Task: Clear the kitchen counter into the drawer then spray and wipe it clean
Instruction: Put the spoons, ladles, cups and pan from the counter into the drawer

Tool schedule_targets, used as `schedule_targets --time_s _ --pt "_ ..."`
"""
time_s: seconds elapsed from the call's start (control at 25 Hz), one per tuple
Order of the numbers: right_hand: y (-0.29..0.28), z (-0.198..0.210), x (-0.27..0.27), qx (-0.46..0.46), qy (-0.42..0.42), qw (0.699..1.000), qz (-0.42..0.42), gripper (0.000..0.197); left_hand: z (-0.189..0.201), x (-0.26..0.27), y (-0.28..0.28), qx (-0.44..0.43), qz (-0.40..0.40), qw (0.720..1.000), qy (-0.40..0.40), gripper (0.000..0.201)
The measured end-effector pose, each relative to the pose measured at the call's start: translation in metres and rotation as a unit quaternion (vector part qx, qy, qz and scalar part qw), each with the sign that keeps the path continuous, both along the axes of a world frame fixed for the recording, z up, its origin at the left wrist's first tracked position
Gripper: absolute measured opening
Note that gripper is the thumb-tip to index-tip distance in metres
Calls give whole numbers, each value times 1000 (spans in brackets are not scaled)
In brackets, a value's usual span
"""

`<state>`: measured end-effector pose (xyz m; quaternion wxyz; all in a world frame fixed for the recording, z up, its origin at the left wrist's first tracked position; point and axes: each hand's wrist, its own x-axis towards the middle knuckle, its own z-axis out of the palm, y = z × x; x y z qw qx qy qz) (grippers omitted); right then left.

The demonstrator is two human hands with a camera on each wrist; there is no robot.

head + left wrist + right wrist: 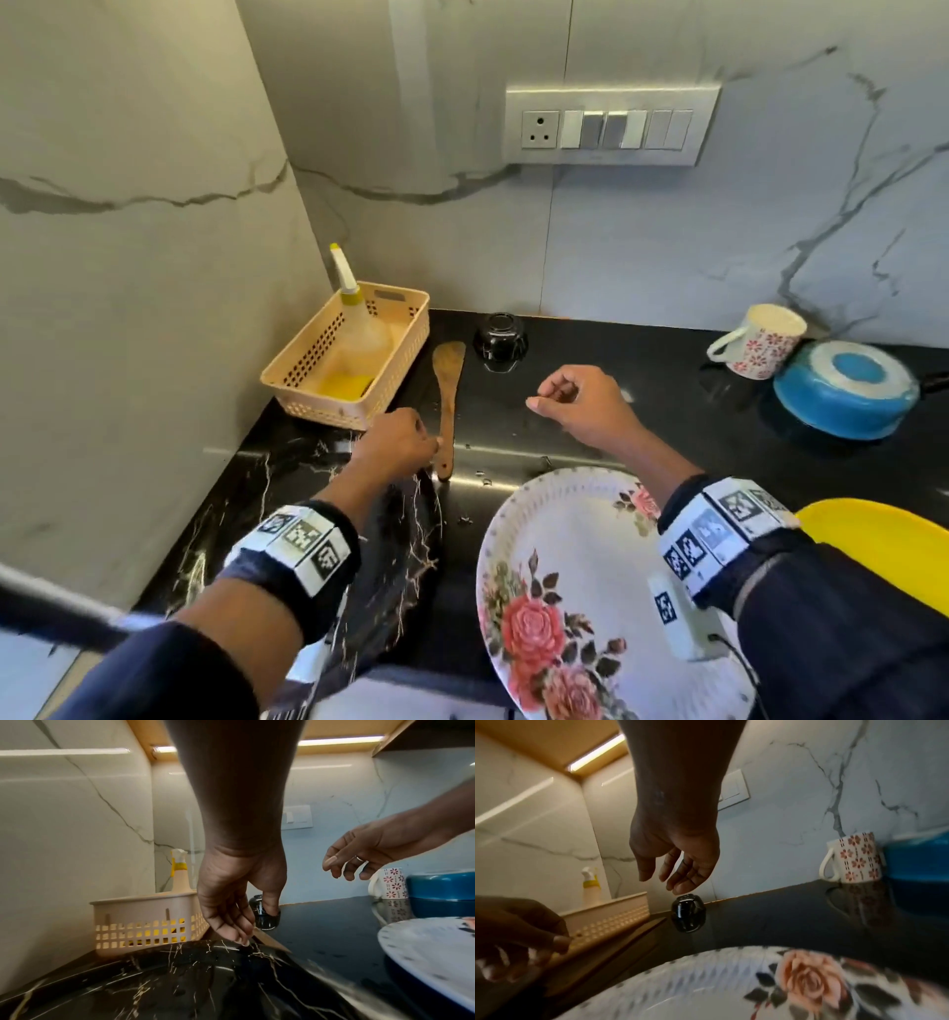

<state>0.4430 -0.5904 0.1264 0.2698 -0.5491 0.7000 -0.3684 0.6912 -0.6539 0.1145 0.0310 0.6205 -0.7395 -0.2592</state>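
two plates point(580, 591), one spatula point(448, 401), one mug point(755, 342).

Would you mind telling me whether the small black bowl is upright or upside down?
Upside down: the black bowl shows its ring base on top, rim on the counter.

No readable text; wrist bands point(303, 545) carry only square coded markers.

3 plates point(580, 580), 1 mug point(760, 342), 1 spatula point(448, 401), 1 basket point(303, 383), 1 spray bottle point(359, 329)
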Motion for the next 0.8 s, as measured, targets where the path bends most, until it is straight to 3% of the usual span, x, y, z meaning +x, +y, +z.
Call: schedule_targets --time_s 0.28,0.4,0.64,0.8 --pt "-79 -16 -6 64 154 986 9 23 -32 -44 -70 41 -48 995 -84 66" --pt "-110 -21 -8 86 214 973 31 40 -34 -57 -81 40 -34 992 -115 59" --pt "-180 -38 -7 92 310 944 68 94 -32 -69 -77 55 25 992 -112 46" --pt "-214 -64 -12 136 294 939 114 100 -22 -62 -75 66 42 995 -60 37"
